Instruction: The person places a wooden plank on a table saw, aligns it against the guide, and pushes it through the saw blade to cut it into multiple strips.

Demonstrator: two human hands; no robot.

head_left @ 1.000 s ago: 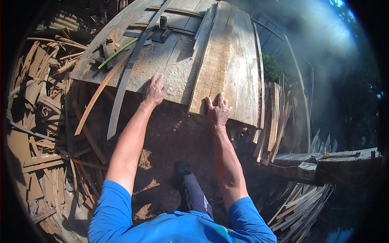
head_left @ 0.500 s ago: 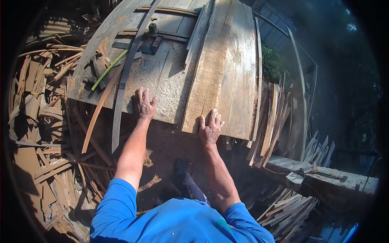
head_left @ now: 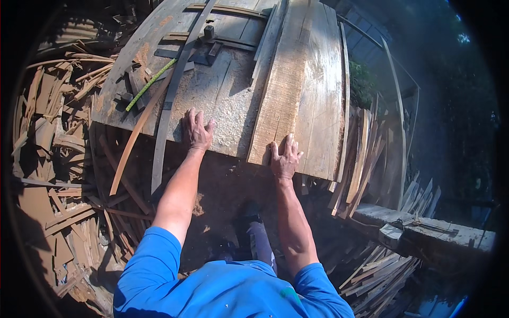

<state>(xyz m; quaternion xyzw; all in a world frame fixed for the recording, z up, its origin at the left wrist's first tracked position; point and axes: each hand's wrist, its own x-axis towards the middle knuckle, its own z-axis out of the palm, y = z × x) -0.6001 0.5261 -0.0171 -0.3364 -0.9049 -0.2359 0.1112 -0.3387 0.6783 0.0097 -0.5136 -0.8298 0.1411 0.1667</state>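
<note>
On the tabletop, the board hasn't shifted: left hand open left of it, right hand open on its near end.

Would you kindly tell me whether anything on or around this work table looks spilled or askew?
Loose sawdust lies scattered on the tabletop beyond the left hand, beside the wide board, like a spill. Farther left, a brown strip and a grey strip lie aslant and jut past the tabletop's near edge.
</note>
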